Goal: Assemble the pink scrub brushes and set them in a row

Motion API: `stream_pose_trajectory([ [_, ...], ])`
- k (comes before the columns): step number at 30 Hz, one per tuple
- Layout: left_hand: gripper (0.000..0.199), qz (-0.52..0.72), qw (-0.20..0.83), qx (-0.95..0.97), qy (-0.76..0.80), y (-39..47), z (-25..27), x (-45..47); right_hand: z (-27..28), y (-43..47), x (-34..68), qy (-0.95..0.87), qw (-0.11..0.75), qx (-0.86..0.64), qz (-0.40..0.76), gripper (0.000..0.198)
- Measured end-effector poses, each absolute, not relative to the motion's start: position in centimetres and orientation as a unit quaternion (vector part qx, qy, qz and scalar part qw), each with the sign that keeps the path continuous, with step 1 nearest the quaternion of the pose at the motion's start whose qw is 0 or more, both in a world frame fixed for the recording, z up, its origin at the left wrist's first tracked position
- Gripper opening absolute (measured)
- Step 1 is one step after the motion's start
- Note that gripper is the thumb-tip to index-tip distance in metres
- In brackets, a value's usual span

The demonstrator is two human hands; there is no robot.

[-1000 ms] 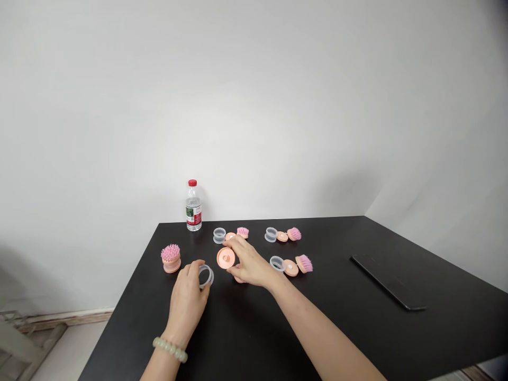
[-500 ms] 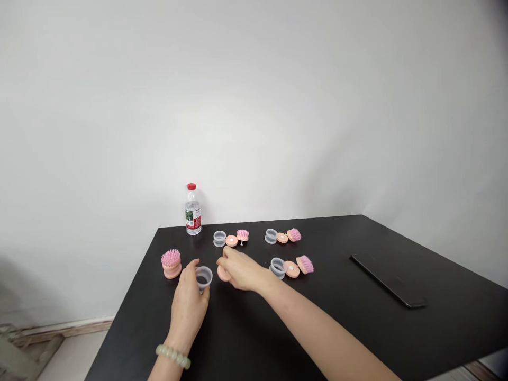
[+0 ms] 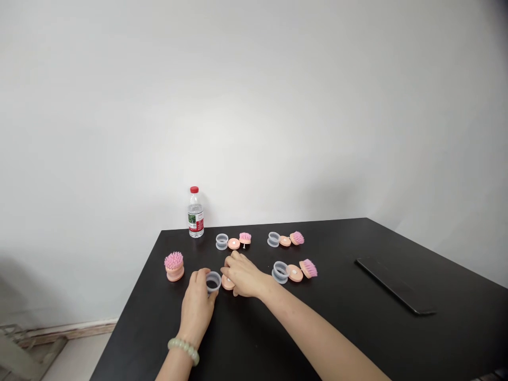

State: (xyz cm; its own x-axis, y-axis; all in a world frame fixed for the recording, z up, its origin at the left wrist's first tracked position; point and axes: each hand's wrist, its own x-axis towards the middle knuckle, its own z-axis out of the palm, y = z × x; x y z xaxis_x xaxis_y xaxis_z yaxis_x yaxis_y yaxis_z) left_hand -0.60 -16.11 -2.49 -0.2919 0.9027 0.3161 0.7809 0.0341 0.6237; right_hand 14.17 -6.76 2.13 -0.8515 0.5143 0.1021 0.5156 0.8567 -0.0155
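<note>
My left hand point(image 3: 198, 299), with a bead bracelet at the wrist, is closed around a clear plastic ring-shaped cup point(image 3: 213, 281). Just right of it, my right hand point(image 3: 244, 276) has its fingers on a round peach cap point(image 3: 227, 282), which lies low at the table surface; the hand hides part of the cap. Left of my hands stands a put-together brush point(image 3: 174, 265) with pink bristles and a peach base.
Sets of a clear ring, peach cap and pink brush head lie behind point(image 3: 234, 243) and to the right point(image 3: 295, 273). A water bottle point(image 3: 196, 219) stands by the wall. A flat black object point(image 3: 395, 284) lies on the right of the black table point(image 3: 254, 344).
My left hand has brought the clear ring-shaped cup rightward, closer to the peach cap. My right hand has shifted slightly, with more of the cap showing. The whole view has moved a little.
</note>
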Motion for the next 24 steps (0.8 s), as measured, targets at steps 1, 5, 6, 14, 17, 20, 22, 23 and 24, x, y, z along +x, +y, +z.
stream_pose_trajectory([
  [1, 0.030, 0.367, 0.081, 0.590, 0.715, -16.0, -2.6, -0.6, 2.2, -7.0, 14.6, -0.961, 0.067, -0.268, -0.004, 0.035],
  [5, 0.032, 0.367, 0.070, 0.587, 0.718, -15.2, -3.1, -0.8, 2.9, -8.6, 16.6, -0.953, 0.130, -0.275, 0.002, 0.039],
  [6, 0.032, 0.369, 0.069, 0.587, 0.717, -14.9, -3.2, -0.8, 3.1, -9.0, 17.2, -0.951, 0.142, -0.276, 0.004, 0.040],
  [14, 0.053, 0.396, 0.028, 0.573, 0.717, -15.0, -2.7, -0.8, 1.3, -10.5, 21.0, -0.901, 0.329, -0.281, 0.026, 0.026],
  [17, 0.040, 0.424, -0.027, 0.509, 0.749, -15.5, -1.2, -2.6, -0.3, -10.3, 21.6, -0.877, 0.384, -0.284, 0.041, 0.026],
  [20, 0.036, 0.453, -0.073, 0.400, 0.793, -15.7, -0.5, -4.9, -1.3, -10.1, 21.8, -0.870, 0.404, -0.278, 0.053, 0.029],
  [22, 0.041, 0.461, -0.074, 0.350, 0.812, -15.5, -0.8, -6.2, -1.5, -10.0, 21.8, -0.870, 0.408, -0.272, 0.057, 0.030],
  [23, 0.042, 0.461, -0.066, 0.337, 0.819, -15.3, -1.1, -6.7, -1.5, -10.0, 21.8, -0.870, 0.410, -0.269, 0.058, 0.030],
  [24, 0.043, 0.459, -0.054, 0.332, 0.823, -15.1, -1.5, -7.1, -1.4, -10.1, 21.8, -0.869, 0.411, -0.267, 0.059, 0.029],
])
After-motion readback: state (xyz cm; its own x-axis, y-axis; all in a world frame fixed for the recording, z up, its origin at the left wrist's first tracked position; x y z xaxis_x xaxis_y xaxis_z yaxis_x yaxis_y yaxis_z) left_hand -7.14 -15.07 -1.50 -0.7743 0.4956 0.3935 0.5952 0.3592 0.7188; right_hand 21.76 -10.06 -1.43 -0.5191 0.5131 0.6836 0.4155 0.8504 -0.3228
